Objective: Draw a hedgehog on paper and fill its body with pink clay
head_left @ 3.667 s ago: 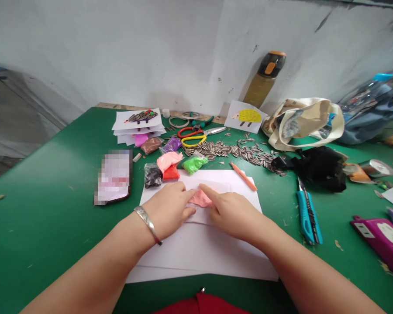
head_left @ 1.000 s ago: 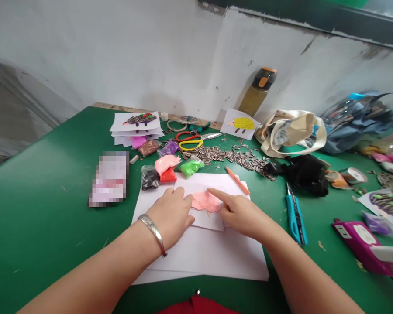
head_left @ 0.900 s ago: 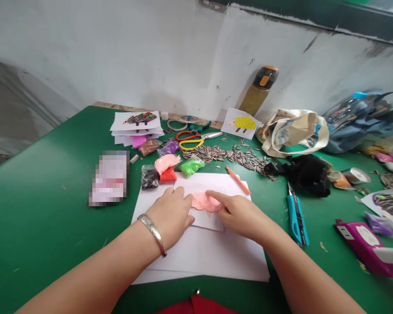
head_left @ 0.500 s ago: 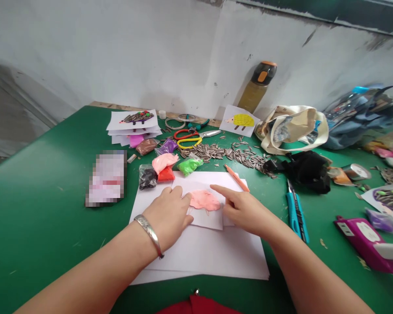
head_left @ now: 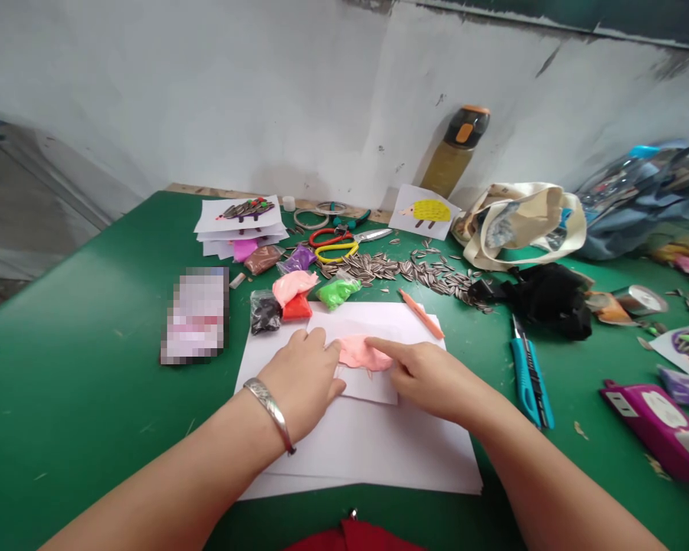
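A flat piece of pink modelling clay (head_left: 353,353) lies on a small sheet of white paper (head_left: 373,392), on top of larger white sheets (head_left: 390,455). Thin drawn lines show below the clay. My left hand (head_left: 303,375) rests flat on the paper, its fingertips at the clay's left edge. With its index finger stretched out, my right hand (head_left: 433,379) touches the clay's upper surface; its other fingers are curled and hold nothing. Behind the hands sit bags of black clay (head_left: 264,312), red clay (head_left: 297,308) and green clay (head_left: 338,291), and a pink lump (head_left: 294,285).
An orange pen (head_left: 422,314) lies at the paper's upper right. Sunflower seeds (head_left: 373,268) and scissors (head_left: 344,243) are farther back. To the right are a blue utility knife (head_left: 531,379), a black bundle (head_left: 554,302) and a magenta device (head_left: 654,428). A bottle (head_left: 451,157) stands by the wall.
My right index finger has come down from above the clay onto its surface. My left hand stays on the paper. The view has shifted slightly.
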Motion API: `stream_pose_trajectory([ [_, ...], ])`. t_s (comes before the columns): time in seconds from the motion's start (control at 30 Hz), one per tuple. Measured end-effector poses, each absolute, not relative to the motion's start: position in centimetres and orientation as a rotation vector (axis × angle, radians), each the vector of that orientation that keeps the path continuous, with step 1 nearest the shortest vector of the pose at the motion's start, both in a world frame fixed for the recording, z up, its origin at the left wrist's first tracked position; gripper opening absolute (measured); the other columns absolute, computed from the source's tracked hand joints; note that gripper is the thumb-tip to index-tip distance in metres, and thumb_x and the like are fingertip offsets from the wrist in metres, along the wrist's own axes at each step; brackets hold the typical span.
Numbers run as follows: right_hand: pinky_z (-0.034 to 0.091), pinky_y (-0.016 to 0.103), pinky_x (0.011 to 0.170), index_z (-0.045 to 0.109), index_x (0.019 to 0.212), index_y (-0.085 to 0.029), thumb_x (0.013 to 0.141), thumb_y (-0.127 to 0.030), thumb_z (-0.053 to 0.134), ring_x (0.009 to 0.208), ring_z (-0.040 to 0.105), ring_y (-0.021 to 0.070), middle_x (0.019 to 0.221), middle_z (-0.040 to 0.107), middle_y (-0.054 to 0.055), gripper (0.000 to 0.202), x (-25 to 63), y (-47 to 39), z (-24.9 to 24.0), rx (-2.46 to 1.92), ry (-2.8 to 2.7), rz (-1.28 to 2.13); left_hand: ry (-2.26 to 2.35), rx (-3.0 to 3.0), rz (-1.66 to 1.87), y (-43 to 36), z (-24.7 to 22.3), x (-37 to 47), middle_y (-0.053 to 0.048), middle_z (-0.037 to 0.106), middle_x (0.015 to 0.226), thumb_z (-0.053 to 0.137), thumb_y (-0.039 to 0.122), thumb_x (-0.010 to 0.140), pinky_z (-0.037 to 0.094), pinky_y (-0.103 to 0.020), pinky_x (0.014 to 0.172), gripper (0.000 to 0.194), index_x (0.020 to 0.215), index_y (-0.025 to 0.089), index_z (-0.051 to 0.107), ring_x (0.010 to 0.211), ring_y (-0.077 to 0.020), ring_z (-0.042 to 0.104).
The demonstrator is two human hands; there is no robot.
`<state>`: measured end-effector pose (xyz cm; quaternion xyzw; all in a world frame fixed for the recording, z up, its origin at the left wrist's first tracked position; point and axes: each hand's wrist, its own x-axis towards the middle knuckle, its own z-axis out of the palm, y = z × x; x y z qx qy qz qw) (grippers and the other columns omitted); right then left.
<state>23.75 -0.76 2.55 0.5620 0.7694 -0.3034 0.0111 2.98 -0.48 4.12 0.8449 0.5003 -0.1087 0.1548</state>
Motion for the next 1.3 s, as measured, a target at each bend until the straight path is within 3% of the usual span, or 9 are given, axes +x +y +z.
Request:
stream_pose_trajectory([
  [0.33,0.033,0.022,0.057,0.056,0.131,-0.035,0.078,-0.015,0.041,0.075,0.058,0.0152,0.084,0.069,-0.001,0.058,24.1,-0.7,2.6,1.821,2.406,-1.103,1.43,2.422,-0.334,-0.3,4.4,3.1,-0.011,0.057,0.096,0.052,0.028,0.087,0.044,-0.039,0.079,0.026,0.107,0.014,0.061,0.086,-0.0262,0.053],
  [0.6,0.038,0.024,0.059,0.055,0.134,-0.032,0.078,-0.016,0.042,0.068,0.057,0.0154,0.079,0.068,0.0,0.06,25.0,-0.6,3.2,1.864,2.354,-1.243,1.407,2.436,-0.36,-0.3,4.5,3.1,-0.012,0.056,0.096,0.05,0.029,0.088,0.043,-0.039,0.079,0.029,0.11,0.013,0.06,0.086,-0.0266,0.053],
  [0.8,0.039,0.025,0.061,0.055,0.133,-0.034,0.078,-0.014,0.04,0.068,0.059,0.0151,0.096,0.07,0.002,0.06,25.3,-0.6,3.3,1.891,2.335,-1.181,1.404,2.441,-0.366,-0.4,4.4,3.0,-0.012,0.056,0.096,0.05,0.029,0.088,0.043,-0.039,0.078,0.029,0.11,0.013,0.061,0.085,-0.0266,0.053],
  [1.07,0.037,0.025,0.062,0.06,0.128,-0.032,0.079,-0.015,0.04,0.085,0.062,0.02,0.098,0.072,0.004,0.055,24.8,-0.6,2.6,1.819,2.428,-0.988,1.406,2.437,-0.36,-0.3,4.5,3.0,-0.013,0.057,0.098,0.05,0.028,0.088,0.043,-0.04,0.077,0.031,0.114,0.012,0.06,0.087,-0.0288,0.053],
  [1.3,0.04,0.024,0.065,0.052,0.135,-0.035,0.08,-0.014,0.041,0.076,0.062,0.0167,0.098,0.073,0.001,0.061,24.9,-0.6,3.0,1.837,2.446,-1.091,1.414,2.424,-0.354,-0.4,4.5,3.1,-0.013,0.057,0.099,0.051,0.028,0.088,0.043,-0.04,0.077,0.028,0.11,0.012,0.061,0.088,-0.0292,0.054],
])
